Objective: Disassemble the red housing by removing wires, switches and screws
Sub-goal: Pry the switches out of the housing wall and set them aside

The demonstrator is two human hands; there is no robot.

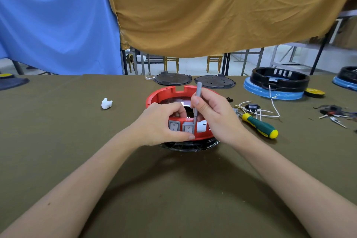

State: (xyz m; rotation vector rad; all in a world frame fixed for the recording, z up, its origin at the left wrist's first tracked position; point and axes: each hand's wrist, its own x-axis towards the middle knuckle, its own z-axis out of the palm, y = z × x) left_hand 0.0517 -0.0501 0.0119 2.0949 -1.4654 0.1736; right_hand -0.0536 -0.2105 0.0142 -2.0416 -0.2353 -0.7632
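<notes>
The round red housing (pixel 166 92) sits open side up on a black base in the middle of the olive table. Two grey rocker switches (pixel 188 128) sit in its near wall, beside an empty white-looking opening (pixel 201 126). My left hand (pixel 162 121) grips the near wall, thumb under the switches and fingers curled inside the rim. My right hand (pixel 214 112) holds a thin grey screwdriver (pixel 197 102) upright, its tip down at the right edge of the right switch. The housing's interior behind my hands is mostly hidden.
A green and yellow screwdriver (pixel 259 125) lies right of the housing, beside loose white wires and a black switch (pixel 252 106). Two dark round plates (pixel 214 81) lie behind. A black housing on a blue base (pixel 278 83) stands at back right. A white crumpled scrap (pixel 106 103) lies left.
</notes>
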